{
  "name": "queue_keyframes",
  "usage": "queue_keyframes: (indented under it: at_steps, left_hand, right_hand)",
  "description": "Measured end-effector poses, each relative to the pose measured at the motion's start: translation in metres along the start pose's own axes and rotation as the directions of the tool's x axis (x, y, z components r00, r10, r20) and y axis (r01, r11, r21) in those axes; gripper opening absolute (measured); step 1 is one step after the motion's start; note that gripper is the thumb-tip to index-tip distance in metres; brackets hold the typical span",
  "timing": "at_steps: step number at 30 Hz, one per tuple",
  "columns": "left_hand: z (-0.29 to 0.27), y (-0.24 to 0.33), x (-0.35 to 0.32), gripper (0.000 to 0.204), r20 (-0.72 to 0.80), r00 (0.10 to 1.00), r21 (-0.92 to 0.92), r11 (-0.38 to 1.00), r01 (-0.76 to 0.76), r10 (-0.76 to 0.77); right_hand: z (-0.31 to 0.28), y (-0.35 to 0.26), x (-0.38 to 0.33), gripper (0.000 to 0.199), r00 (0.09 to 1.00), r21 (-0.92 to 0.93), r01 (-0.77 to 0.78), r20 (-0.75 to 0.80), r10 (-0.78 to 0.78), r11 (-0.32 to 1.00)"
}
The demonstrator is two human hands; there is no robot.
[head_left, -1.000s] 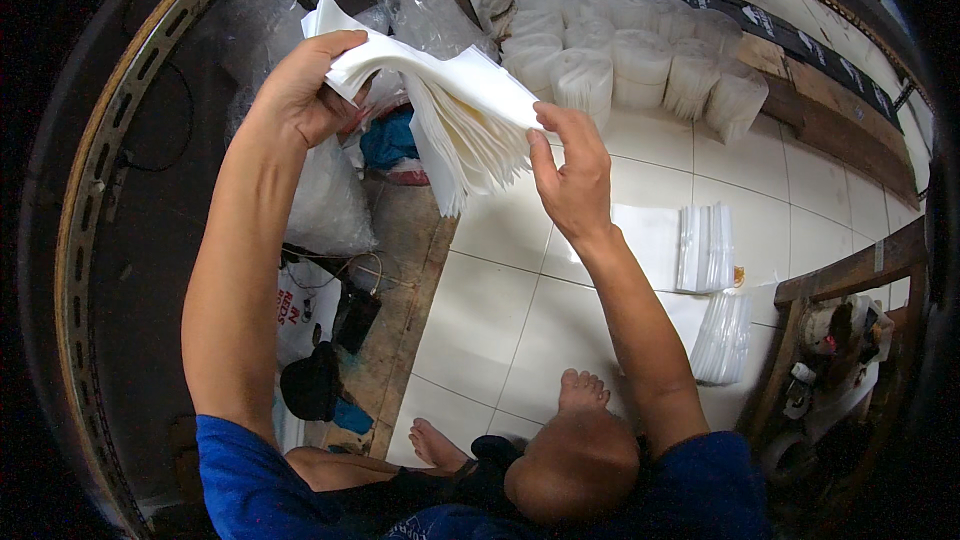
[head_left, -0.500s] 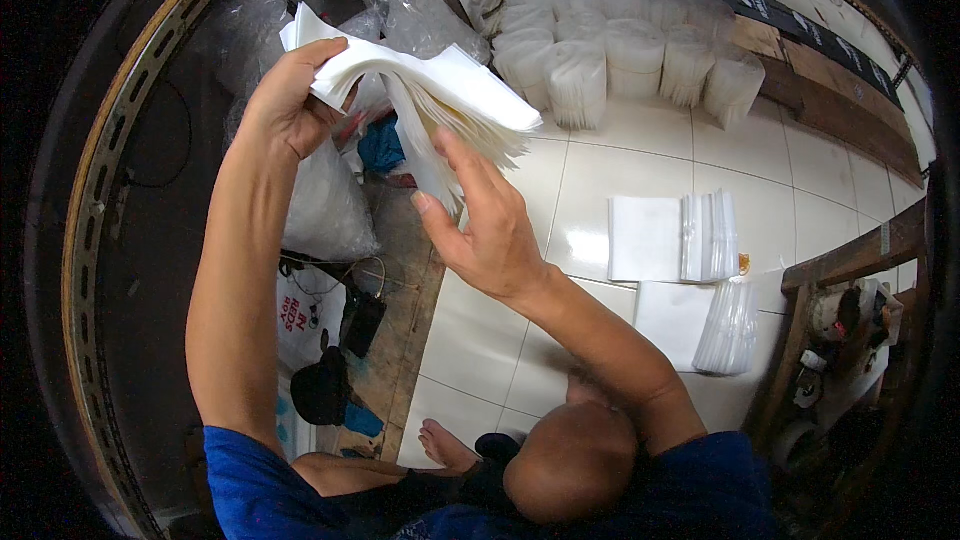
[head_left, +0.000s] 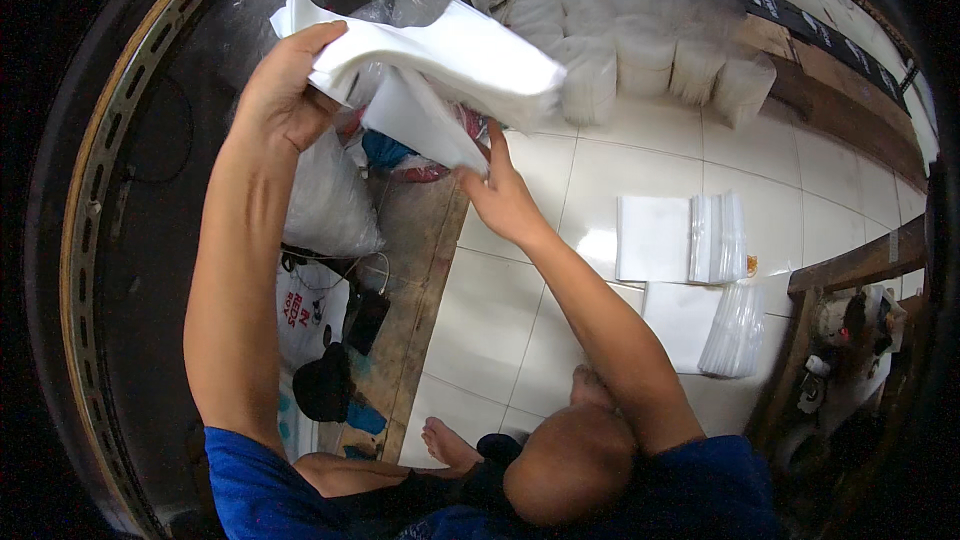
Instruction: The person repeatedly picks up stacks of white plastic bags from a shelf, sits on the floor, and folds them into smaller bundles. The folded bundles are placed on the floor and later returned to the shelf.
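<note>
My left hand [head_left: 285, 90] is closed round one end of a thick stack of thin white sheets [head_left: 450, 50], thumb on top. The stack bends over and its far end sags to the right, blurred. Below it a thinner white flap of sheets [head_left: 415, 125] hangs apart from the rest. My right hand [head_left: 505, 202] pinches the lower corner of that flap between thumb and fingers. Whether the flap is one sheet or more, I cannot tell.
On the tiled floor at right lie two white stacks [head_left: 655, 240] partly covered by clear plastic sleeves [head_left: 718, 240]. Rolled translucent bundles [head_left: 645, 60] stand at the back. Filled plastic bags [head_left: 330, 200], a black cap [head_left: 322, 387] and a metal rack edge [head_left: 95, 205] are at left.
My right hand has moved down and right from among the fanned sheets, drawing a flap away from the stack. The upper sheets have straightened out to the right; my left hand keeps its grip.
</note>
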State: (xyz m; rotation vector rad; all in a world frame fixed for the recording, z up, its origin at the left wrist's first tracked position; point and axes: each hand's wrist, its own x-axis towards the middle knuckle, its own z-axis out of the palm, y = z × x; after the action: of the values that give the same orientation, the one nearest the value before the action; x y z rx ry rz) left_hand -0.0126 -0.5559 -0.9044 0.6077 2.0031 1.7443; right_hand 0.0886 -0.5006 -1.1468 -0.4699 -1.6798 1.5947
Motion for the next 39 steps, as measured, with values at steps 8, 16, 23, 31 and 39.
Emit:
queue_keyframes:
  at_steps: [8,16,23,31,39]
  left_hand:
    - [-0.027,0.0,0.011,0.014,0.125,0.991,-0.068,0.997,-0.039,0.047]
    - [-0.016,-0.002,-0.001,0.017,0.038,0.999,-0.011,1.0,-0.022,0.023]
    - [-0.006,0.001,-0.019,0.017,0.055,0.998,0.036,0.999,-0.019,0.017]
    - [-0.01,-0.01,-0.01,0.035,0.113,0.991,-0.02,0.997,-0.073,0.074]
    - [0.016,-0.01,-0.041,0.016,-0.039,0.998,-0.179,0.983,-0.05,0.044]
  right_hand:
    - [-0.044,-0.053,-0.063,0.052,0.881,-0.317,0.379,-0.164,-0.444,0.869]
    - [-0.022,-0.084,-0.011,0.074,0.812,-0.387,0.513,-0.07,-0.579,0.766]
    - [-0.034,-0.087,0.018,0.072,0.798,-0.314,0.578,0.024,-0.603,0.753]
    - [-0.016,-0.099,-0.003,0.095,0.789,-0.332,0.555,-0.08,-0.61,0.762]
    - [-0.013,-0.095,0.018,0.029,0.737,-0.417,0.495,-0.263,-0.623,0.762]
